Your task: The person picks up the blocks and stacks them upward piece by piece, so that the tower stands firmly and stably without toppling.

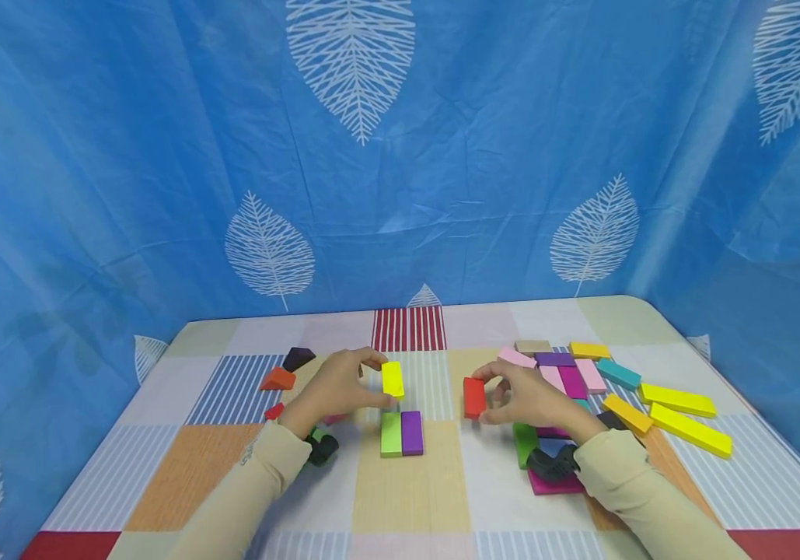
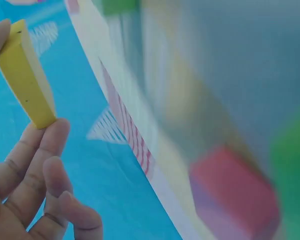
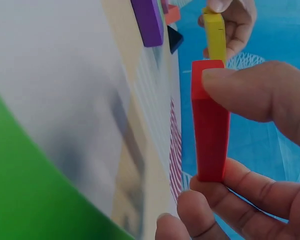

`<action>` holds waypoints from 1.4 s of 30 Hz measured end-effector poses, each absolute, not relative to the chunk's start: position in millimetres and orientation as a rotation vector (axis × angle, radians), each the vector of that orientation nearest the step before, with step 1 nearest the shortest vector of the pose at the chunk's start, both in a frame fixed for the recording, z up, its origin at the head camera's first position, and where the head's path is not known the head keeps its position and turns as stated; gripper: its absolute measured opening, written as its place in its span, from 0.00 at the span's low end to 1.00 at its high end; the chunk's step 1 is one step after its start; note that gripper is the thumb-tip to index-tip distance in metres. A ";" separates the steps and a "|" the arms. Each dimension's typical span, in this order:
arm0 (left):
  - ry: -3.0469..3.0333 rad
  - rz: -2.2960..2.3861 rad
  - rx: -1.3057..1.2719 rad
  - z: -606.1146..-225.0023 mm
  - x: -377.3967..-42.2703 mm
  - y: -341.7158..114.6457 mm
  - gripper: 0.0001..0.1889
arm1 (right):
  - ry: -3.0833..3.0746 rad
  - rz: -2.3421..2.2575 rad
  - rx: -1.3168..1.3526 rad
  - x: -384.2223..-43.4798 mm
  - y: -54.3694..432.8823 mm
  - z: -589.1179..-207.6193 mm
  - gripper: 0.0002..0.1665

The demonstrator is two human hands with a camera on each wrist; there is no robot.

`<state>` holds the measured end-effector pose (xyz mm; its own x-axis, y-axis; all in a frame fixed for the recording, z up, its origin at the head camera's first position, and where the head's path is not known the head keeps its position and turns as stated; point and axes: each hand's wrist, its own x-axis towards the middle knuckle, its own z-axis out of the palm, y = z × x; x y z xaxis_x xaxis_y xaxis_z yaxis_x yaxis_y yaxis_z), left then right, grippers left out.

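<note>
My left hand (image 1: 346,383) pinches a yellow rectangular block (image 1: 393,379) by its two ends, thumb at one end and fingertips at the other, as the left wrist view also shows. Across from it, my right hand (image 1: 527,394) holds a red block (image 1: 473,397) end to end in the same manner; the right wrist view has this red block (image 3: 210,130) up close, raised over the cloth. Between the hands, nearer to me, a light green block (image 1: 391,435) and a purple block (image 1: 412,433) lie side by side on the table.
On the right lies a cluster of blocks, with pink, purple and teal ones, two long yellow blocks (image 1: 689,429) and a green block (image 1: 525,445) under my right wrist. At left are an orange block (image 1: 277,379) and a black block (image 1: 298,358). A blue curtain (image 1: 400,194) hangs behind the table.
</note>
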<state>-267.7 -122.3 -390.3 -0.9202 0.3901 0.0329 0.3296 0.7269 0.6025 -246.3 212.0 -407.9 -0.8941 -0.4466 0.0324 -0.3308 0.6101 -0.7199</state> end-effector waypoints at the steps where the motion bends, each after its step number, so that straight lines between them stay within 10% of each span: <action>1: 2.825 0.973 0.621 -391.0 -264.2 -119.3 0.34 | 2.672 -1.162 -0.670 -245.7 212.1 -408.4 0.37; 42: 2.994 0.415 0.801 -408.2 -220.5 -60.9 0.32 | 2.665 -0.931 -0.651 -222.5 175.8 -413.0 0.34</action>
<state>-220.5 -60.9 -408.2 -0.8686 0.4925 0.0542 0.4886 0.8335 0.2578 -222.5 175.8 -413.0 -0.8706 -0.4852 -0.0810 -0.3293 0.6971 -0.6368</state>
